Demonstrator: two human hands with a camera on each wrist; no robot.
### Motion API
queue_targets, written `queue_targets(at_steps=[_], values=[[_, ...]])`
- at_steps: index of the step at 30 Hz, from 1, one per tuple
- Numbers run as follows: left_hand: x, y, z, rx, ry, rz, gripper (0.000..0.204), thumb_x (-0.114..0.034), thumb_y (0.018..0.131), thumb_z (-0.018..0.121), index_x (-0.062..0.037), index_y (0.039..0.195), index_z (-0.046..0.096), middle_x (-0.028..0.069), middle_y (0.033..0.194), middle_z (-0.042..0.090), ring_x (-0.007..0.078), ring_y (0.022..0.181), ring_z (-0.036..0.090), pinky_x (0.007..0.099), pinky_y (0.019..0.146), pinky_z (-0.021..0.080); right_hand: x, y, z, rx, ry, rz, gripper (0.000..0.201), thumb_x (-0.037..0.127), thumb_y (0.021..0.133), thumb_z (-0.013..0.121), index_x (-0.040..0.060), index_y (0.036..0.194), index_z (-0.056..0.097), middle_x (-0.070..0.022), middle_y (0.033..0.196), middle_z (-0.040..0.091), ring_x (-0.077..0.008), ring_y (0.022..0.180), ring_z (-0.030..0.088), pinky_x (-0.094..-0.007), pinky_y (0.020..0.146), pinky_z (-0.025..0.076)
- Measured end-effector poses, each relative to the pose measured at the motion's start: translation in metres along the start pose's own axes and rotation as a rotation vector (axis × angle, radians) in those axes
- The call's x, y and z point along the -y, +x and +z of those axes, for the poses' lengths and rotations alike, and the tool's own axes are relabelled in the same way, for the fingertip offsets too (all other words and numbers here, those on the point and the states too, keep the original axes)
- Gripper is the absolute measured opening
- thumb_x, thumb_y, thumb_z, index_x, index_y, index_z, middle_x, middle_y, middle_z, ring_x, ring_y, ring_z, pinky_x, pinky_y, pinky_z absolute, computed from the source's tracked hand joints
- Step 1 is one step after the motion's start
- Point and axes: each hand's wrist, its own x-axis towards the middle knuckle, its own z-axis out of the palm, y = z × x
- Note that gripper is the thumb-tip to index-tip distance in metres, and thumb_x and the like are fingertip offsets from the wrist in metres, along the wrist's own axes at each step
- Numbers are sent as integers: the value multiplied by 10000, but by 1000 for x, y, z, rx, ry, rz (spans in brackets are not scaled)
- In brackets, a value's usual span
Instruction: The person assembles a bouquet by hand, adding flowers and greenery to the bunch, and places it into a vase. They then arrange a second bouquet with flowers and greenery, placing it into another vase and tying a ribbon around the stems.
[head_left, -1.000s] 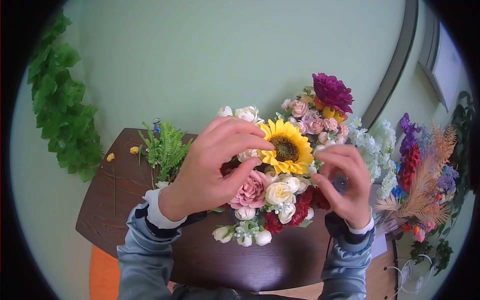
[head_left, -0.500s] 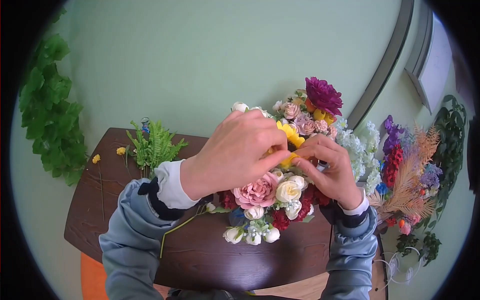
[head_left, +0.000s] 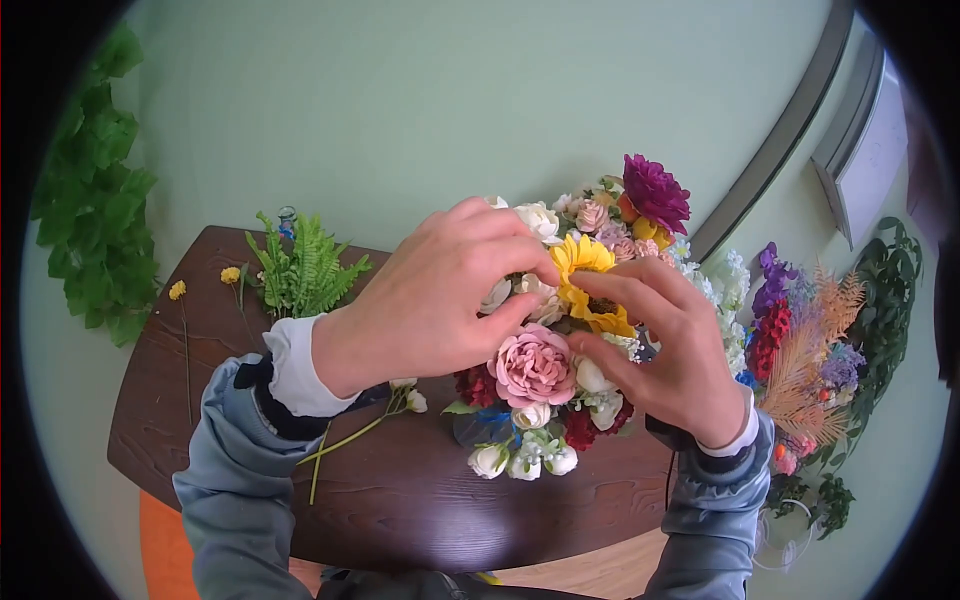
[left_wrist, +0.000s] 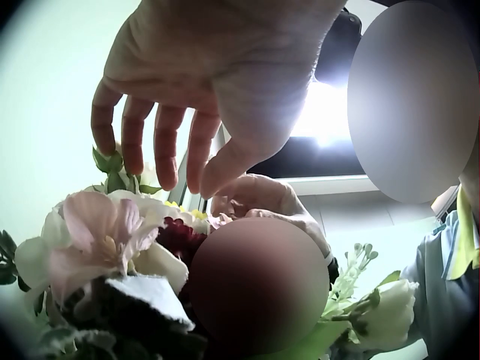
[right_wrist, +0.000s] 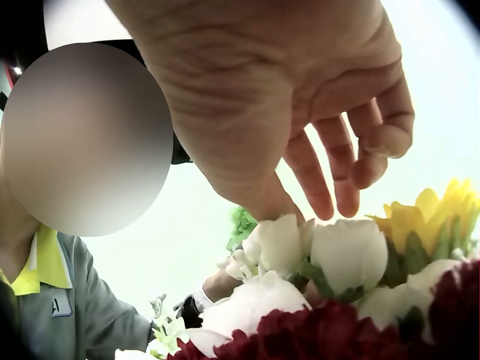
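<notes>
A full bouquet of artificial flowers stands in a bluish vase (head_left: 468, 430) on the dark table. The yellow sunflower (head_left: 583, 256) near its top tilts, partly covered by my right hand (head_left: 685, 355). That hand arches over the bouquet, thumb and forefinger apart beside the sunflower. In the right wrist view its fingertips hang just over white roses (right_wrist: 349, 255), left of the sunflower. My left hand (head_left: 430, 290) is across the bouquet, its loosely bent fingers above white blooms and a dusty-pink peony (head_left: 535, 367). In the left wrist view these fingers point down, holding nothing.
Fern sprigs (head_left: 305, 275) and thin yellow-flowered stems (head_left: 186, 345) lie on the table's left. A white-flowered stem (head_left: 345, 440) lies below my left forearm. At the right are orange palm leaves (head_left: 805, 385), purple and red flowers. Ivy (head_left: 90, 200) hangs on the left wall.
My fingers closed in around the sunflower half a second ago and have since spread apart. The sunflower, facing up earlier, now leans over. The head view has shifted slightly.
</notes>
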Motion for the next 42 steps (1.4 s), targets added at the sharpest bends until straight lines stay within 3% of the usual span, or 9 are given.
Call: queue_targets(at_steps=[8, 10, 13, 16, 20, 24, 29, 37, 42], values=[[6, -11, 0, -7, 49, 9, 216, -10, 717, 629, -39, 931, 620, 85, 913, 586, 279, 913, 522, 374, 811, 416, 6, 12, 2, 126, -25, 226, 342, 46, 735, 676, 80, 1071, 623, -80, 784, 563, -246, 678, 567, -348, 590, 459], [6, -12, 0, -14, 95, 23, 236, -31, 711, 641, -46, 946, 619, 79, 926, 586, 276, 939, 517, 374, 825, 409, 10, 14, 3, 32, -28, 88, 281, 47, 739, 674, 76, 1017, 644, -68, 763, 563, -250, 679, 565, -348, 580, 459], [4, -12, 1, 37, 168, 19, 243, -57, 711, 651, -61, 953, 621, 67, 949, 586, 263, 962, 510, 371, 832, 401, 12, 17, 5, 117, -99, -89, 224, 57, 734, 685, 69, 956, 660, -66, 759, 567, -249, 688, 561, -347, 579, 457], [6, -16, 2, 39, 249, 44, 245, -74, 715, 655, -70, 957, 621, 55, 970, 585, 249, 974, 505, 368, 833, 397, 16, 17, 6, 234, -198, -17, 205, 66, 719, 704, 67, 919, 662, -69, 767, 573, -251, 701, 552, -344, 592, 452], [9, -23, -2, 25, 223, 47, 231, -81, 713, 656, -71, 942, 626, 49, 953, 587, 246, 977, 508, 372, 833, 396, 19, 20, 2, 126, -249, -50, 194, 76, 702, 720, 54, 884, 657, -77, 784, 582, -249, 705, 551, -352, 589, 457], [4, -29, -8, 59, 149, 71, 200, -83, 700, 659, -62, 898, 637, 44, 915, 589, 249, 991, 509, 375, 839, 395, 33, 17, 3, 206, -130, -115, 254, 79, 674, 735, 60, 916, 660, -55, 820, 585, -241, 721, 559, -350, 649, 462], [1, -35, -10, 104, 125, 77, 193, -94, 690, 663, -37, 873, 638, 46, 904, 591, 252, 990, 511, 376, 850, 394, 41, 15, 4, 389, -225, -144, 443, 272, 650, 769, 77, 1021, 625, -59, 999, 548, -231, 813, 525, -350, 704, 460], [-1, -45, -12, 257, 94, 7, 456, -192, 664, 723, 18, 1044, 585, 111, 1059, 542, 276, 1060, 468, 384, 910, 372, 45, 19, 16, 356, -238, -98, 452, 277, 618, 780, 83, 985, 599, -56, 1008, 538, -243, 803, 521, -357, 696, 452], [-5, -53, -2, 232, 127, -23, 518, -220, 660, 739, 15, 1084, 558, 120, 1109, 505, 289, 1088, 439, 389, 922, 363, 44, 19, 21, 345, -252, -84, 395, 222, 620, 766, 99, 953, 594, -49, 944, 546, -242, 774, 521, -356, 669, 449]])
